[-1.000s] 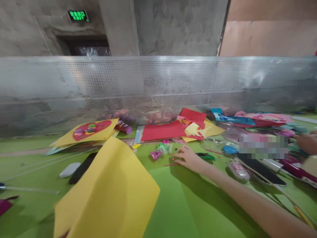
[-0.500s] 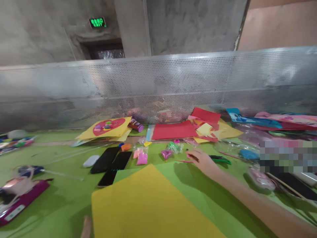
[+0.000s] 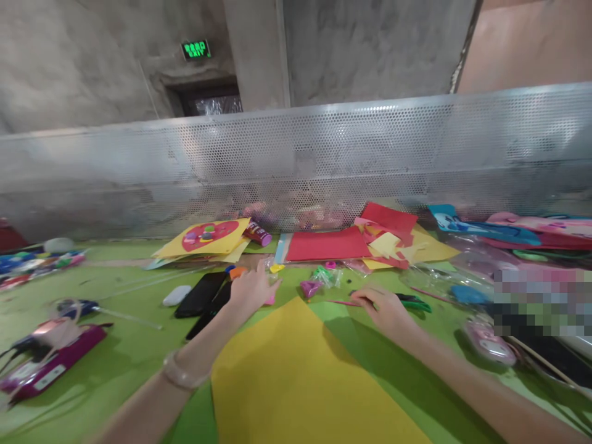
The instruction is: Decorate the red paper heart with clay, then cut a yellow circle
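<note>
A large yellow paper sheet [image 3: 296,376] lies flat in front of me on a green sheet [image 3: 370,364]. My left hand [image 3: 250,290] reaches past the yellow sheet's far corner. Its fingers are stretched out, palm down, over a small pink packet [image 3: 268,301], beside two black phones [image 3: 203,296]. My right hand [image 3: 383,307] rests on the table to the right. Its fingers are bent down on the dark end of a green-handled tool [image 3: 414,302], next to a thin pink stick [image 3: 340,302].
A perforated metal panel [image 3: 324,160] walls off the far edge. Before it lie red paper [image 3: 326,245], a yellow card with a red circle [image 3: 208,237], a purple glue stick [image 3: 258,234] and scraps. A magenta case [image 3: 50,367] sits left; craft packets crowd the right.
The yellow sheet, held up a second ago, now lies flat. My left hand has let go of it and reached forward to the pink packet. My right hand has barely moved.
</note>
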`<action>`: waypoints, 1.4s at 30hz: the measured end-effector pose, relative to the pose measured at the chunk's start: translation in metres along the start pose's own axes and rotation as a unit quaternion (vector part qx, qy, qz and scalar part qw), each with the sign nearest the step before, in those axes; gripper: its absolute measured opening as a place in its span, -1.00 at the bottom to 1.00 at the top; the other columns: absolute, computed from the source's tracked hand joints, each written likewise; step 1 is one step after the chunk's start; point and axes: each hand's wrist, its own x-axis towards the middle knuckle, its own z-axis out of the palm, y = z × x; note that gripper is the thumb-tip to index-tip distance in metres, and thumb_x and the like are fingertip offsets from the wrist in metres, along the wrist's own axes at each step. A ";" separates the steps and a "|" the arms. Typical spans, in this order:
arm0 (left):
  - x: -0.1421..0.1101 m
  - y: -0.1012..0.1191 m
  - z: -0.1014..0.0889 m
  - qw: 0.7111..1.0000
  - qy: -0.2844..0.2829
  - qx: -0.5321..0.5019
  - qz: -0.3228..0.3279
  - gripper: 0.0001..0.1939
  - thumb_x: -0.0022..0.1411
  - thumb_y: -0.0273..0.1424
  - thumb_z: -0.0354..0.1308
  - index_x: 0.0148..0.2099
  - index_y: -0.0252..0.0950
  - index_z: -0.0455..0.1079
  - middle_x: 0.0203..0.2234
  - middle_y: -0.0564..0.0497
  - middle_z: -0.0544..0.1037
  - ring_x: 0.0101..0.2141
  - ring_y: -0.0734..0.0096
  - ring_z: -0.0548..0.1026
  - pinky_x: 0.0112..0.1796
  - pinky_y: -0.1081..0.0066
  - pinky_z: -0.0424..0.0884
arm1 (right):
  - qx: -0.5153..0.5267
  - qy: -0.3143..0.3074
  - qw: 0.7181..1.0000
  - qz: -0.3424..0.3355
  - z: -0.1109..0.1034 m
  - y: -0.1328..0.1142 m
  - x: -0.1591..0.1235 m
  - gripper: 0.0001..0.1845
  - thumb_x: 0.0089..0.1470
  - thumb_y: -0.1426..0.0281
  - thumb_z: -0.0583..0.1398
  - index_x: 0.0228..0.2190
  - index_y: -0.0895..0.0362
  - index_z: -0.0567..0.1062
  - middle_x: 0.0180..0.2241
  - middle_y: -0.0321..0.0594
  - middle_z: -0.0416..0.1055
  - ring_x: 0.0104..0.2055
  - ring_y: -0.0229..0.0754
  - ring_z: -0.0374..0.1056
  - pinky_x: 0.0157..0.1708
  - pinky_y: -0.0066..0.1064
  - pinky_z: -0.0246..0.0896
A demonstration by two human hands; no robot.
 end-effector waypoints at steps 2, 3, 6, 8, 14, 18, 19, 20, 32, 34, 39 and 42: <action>0.011 0.003 0.014 1.000 0.023 0.015 0.003 -0.28 0.10 -0.06 -0.02 0.14 -0.50 0.05 -0.31 -0.34 0.49 -0.18 -0.08 0.42 -0.27 0.19 0.30 | 0.009 0.008 1.000 0.013 -0.002 -0.001 -0.001 -0.78 0.09 0.43 -0.01 -0.43 0.12 0.43 -0.41 -0.15 0.41 -0.35 -0.16 0.34 -0.31 -0.30 0.26; 0.012 0.003 0.018 0.999 0.035 0.008 0.008 -0.31 0.09 -0.09 0.01 0.13 -0.49 0.07 -0.30 -0.32 0.49 -0.18 -0.07 0.43 -0.25 0.18 0.30 | 0.016 0.008 1.000 0.017 -0.002 -0.002 -0.001 -0.77 0.10 0.41 -0.01 -0.42 0.11 0.43 -0.40 -0.15 0.42 -0.34 -0.16 0.35 -0.30 -0.30 0.27; 0.003 0.003 0.022 0.993 0.068 -0.074 0.069 -0.39 0.15 -0.25 0.01 0.17 -0.44 -0.01 -0.20 -0.25 0.46 -0.16 0.11 0.43 -0.20 0.29 0.31 | 0.054 -0.002 0.997 0.045 -0.003 -0.011 0.000 -0.80 0.08 0.38 0.01 -0.36 0.10 0.43 -0.39 -0.18 0.44 -0.34 -0.16 0.37 -0.29 -0.30 0.29; -0.010 0.008 0.020 0.975 0.094 -0.145 0.142 -0.43 0.21 -0.30 -0.05 0.21 -0.34 -0.10 -0.12 -0.17 0.43 -0.14 0.26 0.43 -0.18 0.38 0.33 | 0.095 -0.002 0.991 0.093 -0.002 -0.022 0.000 -0.83 0.05 0.36 0.06 -0.32 0.09 0.41 -0.40 -0.21 0.46 -0.35 -0.17 0.38 -0.31 -0.33 0.30; -0.050 0.040 0.015 0.849 0.287 -0.128 0.425 -0.41 0.28 -0.30 -0.10 0.24 -0.35 -0.24 -0.08 -0.15 0.42 -0.11 0.34 0.42 -0.12 0.39 0.34 | 0.149 0.028 0.983 0.101 0.002 -0.061 -0.002 -0.87 0.04 0.35 0.11 -0.45 0.11 0.43 -0.44 -0.24 0.40 -0.40 -0.24 0.33 -0.39 -0.42 0.26; -0.069 0.057 0.016 0.781 0.358 -0.193 0.473 -0.29 0.21 -0.36 0.03 0.25 -0.46 -0.26 -0.16 -0.15 0.47 -0.12 0.38 0.41 -0.13 0.47 0.37 | 0.151 0.056 0.986 0.042 0.004 -0.072 -0.004 -0.88 0.01 0.37 0.15 -0.50 0.10 0.48 -0.32 -0.18 0.24 -0.30 -0.23 0.24 -0.31 -0.37 0.24; -0.072 0.059 0.017 0.771 0.357 -0.217 0.480 -0.27 0.20 -0.37 0.05 0.26 -0.46 -0.27 -0.17 -0.14 0.47 -0.12 0.39 0.41 -0.13 0.47 0.39 | 0.151 0.052 0.986 0.047 0.005 -0.074 -0.005 -0.88 0.00 0.39 0.16 -0.53 0.10 0.47 -0.29 -0.18 0.20 -0.30 -0.23 0.22 -0.29 -0.36 0.24; -0.074 0.060 0.018 0.766 0.348 -0.242 0.483 -0.26 0.19 -0.37 0.07 0.26 -0.43 -0.26 -0.18 -0.13 0.47 -0.13 0.39 0.41 -0.14 0.47 0.40 | 0.151 0.050 0.986 0.058 0.005 -0.076 -0.006 -0.90 -0.02 0.42 0.17 -0.54 0.10 0.45 -0.27 -0.19 0.17 -0.29 -0.23 0.20 -0.28 -0.34 0.23; -0.086 0.052 0.017 0.766 0.194 -0.238 0.565 -0.27 0.21 -0.44 0.03 0.28 -0.22 -0.34 -0.08 -0.07 0.44 -0.02 0.34 0.35 -0.05 0.39 0.33 | 0.491 -0.170 0.828 0.211 0.008 -0.074 -0.009 -0.70 -0.13 0.31 0.24 -0.30 0.17 0.42 -0.42 -0.24 0.39 -0.38 -0.24 0.33 -0.40 -0.42 0.23; -0.085 0.054 0.016 0.796 0.177 -0.258 0.518 -0.28 0.17 -0.34 0.08 0.27 -0.18 -0.22 -0.04 -0.07 0.41 0.01 0.25 0.32 0.01 0.29 0.27 | 0.491 -0.164 0.823 0.232 0.008 -0.075 -0.008 -0.78 -0.16 0.29 0.26 -0.47 0.20 0.45 -0.49 -0.25 0.40 -0.43 -0.25 0.32 -0.43 -0.42 0.23; -0.077 0.059 0.008 0.860 -0.073 -0.401 0.306 -0.31 0.01 -0.13 0.17 0.16 -0.21 0.10 0.08 -0.10 0.27 0.05 0.14 0.26 0.03 0.19 0.23 | 0.390 -0.110 0.875 0.265 0.004 -0.073 -0.003 -0.86 -0.18 0.39 0.26 -0.48 0.20 0.48 -0.45 -0.21 0.44 -0.40 -0.23 0.33 -0.31 -0.37 0.23; -0.075 0.060 0.004 0.848 -0.149 -0.464 0.209 -0.50 0.01 -0.19 0.18 0.02 -0.21 0.29 -0.08 -0.05 0.44 -0.16 0.24 0.45 -0.14 0.32 0.37 | 0.388 -0.184 0.872 0.235 -0.003 -0.068 0.000 -0.82 -0.08 0.32 0.21 -0.41 0.17 0.51 -0.37 -0.22 0.46 -0.35 -0.24 0.33 -0.24 -0.37 0.21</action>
